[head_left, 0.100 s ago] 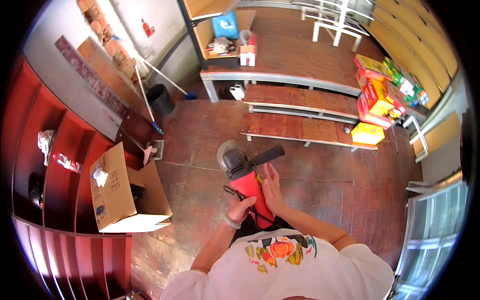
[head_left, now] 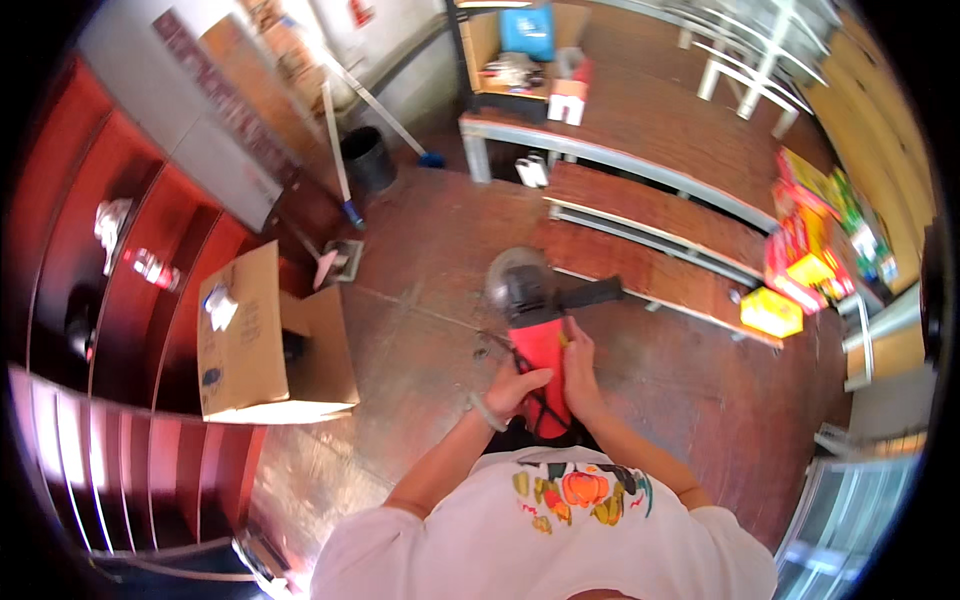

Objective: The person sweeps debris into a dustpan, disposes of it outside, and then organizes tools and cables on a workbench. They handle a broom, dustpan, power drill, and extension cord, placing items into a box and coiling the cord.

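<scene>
And the view is swung: benches and shelving are carried across the frame, while the red angle grinder [head_left: 541, 350] is brought straighter ahead of the shirt [head_left: 450, 530]. Its body is clasped by the left hand [head_left: 517, 388], thumb laid across the top. The right hand [head_left: 581, 372], fingers spread beside the tool a beat ago, is now tucked in along its right side; a steadier two-handed hold is suggested. Whether those fingers are wrapped round cannot be told, and the left fingertips are hidden underneath. The black side handle [head_left: 592, 292] is left ungripped, jutting right. Up front, the grey disc [head_left: 501, 280] is blurred and partly covered by the tool's head; whether it is spinning cannot be made out. The dark cord [head_left: 497, 345] is soon lost.

Farther out, the inside of the cardboard box [head_left: 238, 340] is mostly hidden by its flaps. A yellow box [head_left: 772, 314] is seen at the lower bench's [head_left: 610, 257] right end; beyond, white metal frames [head_left: 765, 50] are cut off by the upper rim.
</scene>
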A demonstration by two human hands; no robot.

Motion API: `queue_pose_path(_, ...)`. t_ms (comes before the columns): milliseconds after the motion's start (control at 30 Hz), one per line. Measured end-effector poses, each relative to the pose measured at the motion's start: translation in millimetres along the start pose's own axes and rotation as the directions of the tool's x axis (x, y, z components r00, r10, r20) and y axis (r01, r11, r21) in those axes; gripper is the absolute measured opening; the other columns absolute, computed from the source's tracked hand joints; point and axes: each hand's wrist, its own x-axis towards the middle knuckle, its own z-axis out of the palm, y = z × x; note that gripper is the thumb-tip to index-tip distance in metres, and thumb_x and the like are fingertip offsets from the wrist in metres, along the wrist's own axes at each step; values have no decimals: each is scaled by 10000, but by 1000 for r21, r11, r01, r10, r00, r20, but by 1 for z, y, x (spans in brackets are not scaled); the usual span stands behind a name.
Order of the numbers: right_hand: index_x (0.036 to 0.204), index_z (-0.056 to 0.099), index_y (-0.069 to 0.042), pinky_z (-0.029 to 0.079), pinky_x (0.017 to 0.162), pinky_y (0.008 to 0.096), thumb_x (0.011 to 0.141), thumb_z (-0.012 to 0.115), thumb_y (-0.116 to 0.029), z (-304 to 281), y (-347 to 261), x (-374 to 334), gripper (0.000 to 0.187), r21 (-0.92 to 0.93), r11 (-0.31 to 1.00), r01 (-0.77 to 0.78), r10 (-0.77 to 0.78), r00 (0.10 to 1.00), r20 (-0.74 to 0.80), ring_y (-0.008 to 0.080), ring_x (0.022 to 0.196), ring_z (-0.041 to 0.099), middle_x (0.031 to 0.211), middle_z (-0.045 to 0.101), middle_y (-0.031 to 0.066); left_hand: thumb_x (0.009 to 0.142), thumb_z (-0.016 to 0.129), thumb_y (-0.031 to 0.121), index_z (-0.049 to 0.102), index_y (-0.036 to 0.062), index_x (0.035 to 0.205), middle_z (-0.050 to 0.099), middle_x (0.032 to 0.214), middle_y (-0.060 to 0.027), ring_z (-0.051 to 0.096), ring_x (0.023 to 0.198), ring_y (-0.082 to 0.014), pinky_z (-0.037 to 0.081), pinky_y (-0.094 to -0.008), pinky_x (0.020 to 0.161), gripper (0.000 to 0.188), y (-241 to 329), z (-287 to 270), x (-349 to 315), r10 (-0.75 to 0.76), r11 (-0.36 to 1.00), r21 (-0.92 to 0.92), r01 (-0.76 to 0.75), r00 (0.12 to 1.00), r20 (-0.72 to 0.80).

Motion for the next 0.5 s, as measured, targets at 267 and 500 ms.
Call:
queue_pose_path(267,1311,387,-14,310,1035,348,986,285,-426,-10,8,174,534,782,577,-234,182,971,156,221,1208,434,1296,464,110,756,694,126,445,51,1197,579,1034,-72,552,974,-192,449,-331,862,511,146,63,106,437,863,133,-487,853,286)
queue_pose_path(500,1198,502,-62,463,880,369,947,407,-323,-7,53,394,375,690,320,-649,-234,652,721,227,1045,567,1112,577,92,720,686,186,515,14,1050,590,903,-75,575,824,-174,467,-299,752,409,262,68,199,318,800,247,-548,734,600)
